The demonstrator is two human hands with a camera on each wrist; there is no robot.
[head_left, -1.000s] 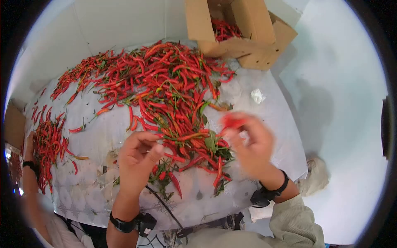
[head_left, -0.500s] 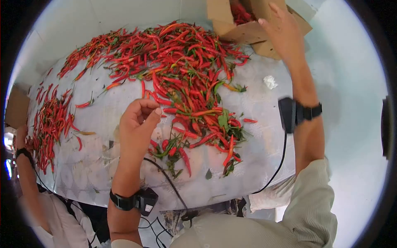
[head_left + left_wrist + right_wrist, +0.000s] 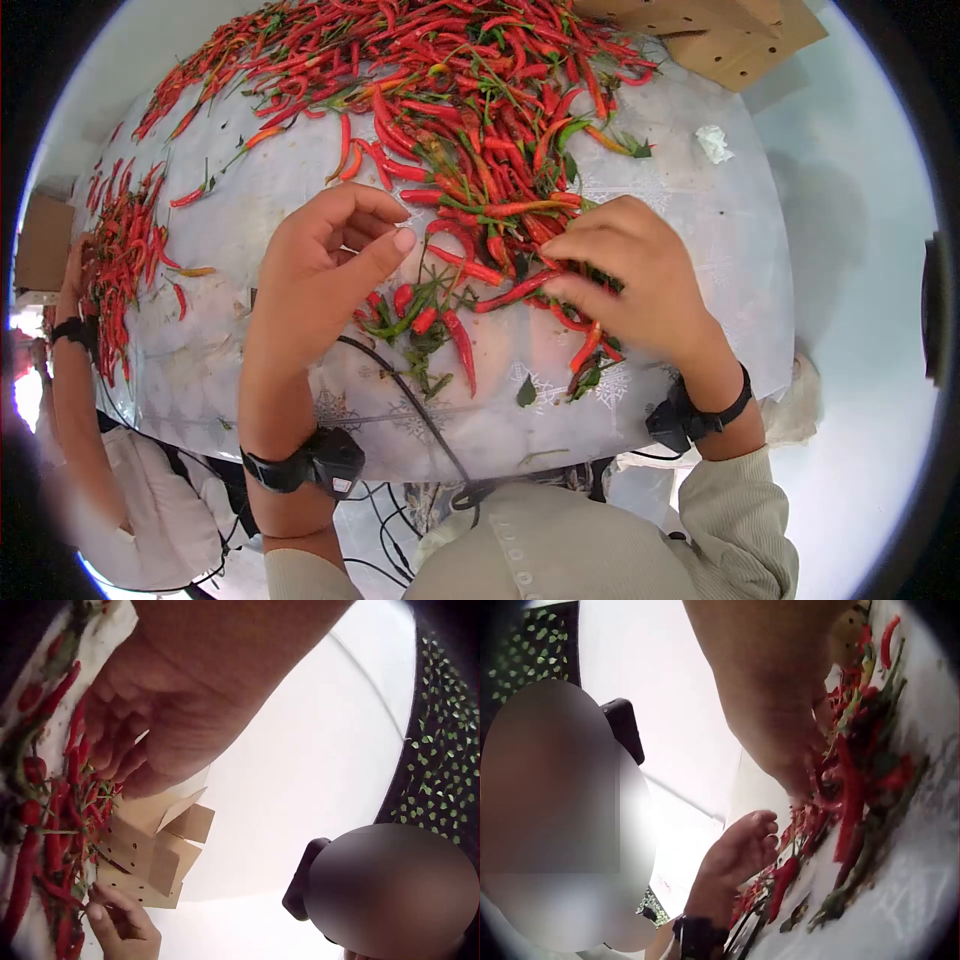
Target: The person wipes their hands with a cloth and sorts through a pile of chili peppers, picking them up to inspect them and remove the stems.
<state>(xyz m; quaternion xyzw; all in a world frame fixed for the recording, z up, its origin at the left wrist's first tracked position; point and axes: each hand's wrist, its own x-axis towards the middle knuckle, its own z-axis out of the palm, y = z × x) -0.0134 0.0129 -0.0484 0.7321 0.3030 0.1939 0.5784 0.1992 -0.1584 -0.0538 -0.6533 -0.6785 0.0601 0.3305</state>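
Observation:
A large heap of red chili peppers [image 3: 480, 130] with green stems and leaves covers the far part of the table and trails toward me. My right hand [image 3: 635, 275] reaches into the near end of this trail, thumb and forefinger round the end of a long red chili pepper [image 3: 510, 292]. To the left, my left hand [image 3: 325, 255] hovers beside the chilies with loosely bent fingers and nothing in them. A few short chilies and stems [image 3: 425, 320] lie between the hands. In the left wrist view the right hand [image 3: 124, 926] has its fingertips right at a chili.
A cardboard box [image 3: 740, 45] stands at the far right, partly out of the head view. Crumpled white paper [image 3: 714, 144] lies near the right edge. Another person's hand [image 3: 80, 265] is at a smaller chili pile [image 3: 130, 255] on the left. A black cable [image 3: 410, 395] crosses the near edge.
My right hand went from the near chilies to the cardboard box, with a red bundle seen in it earlier, then came back to the trail. The left hand stays beside the chilies.

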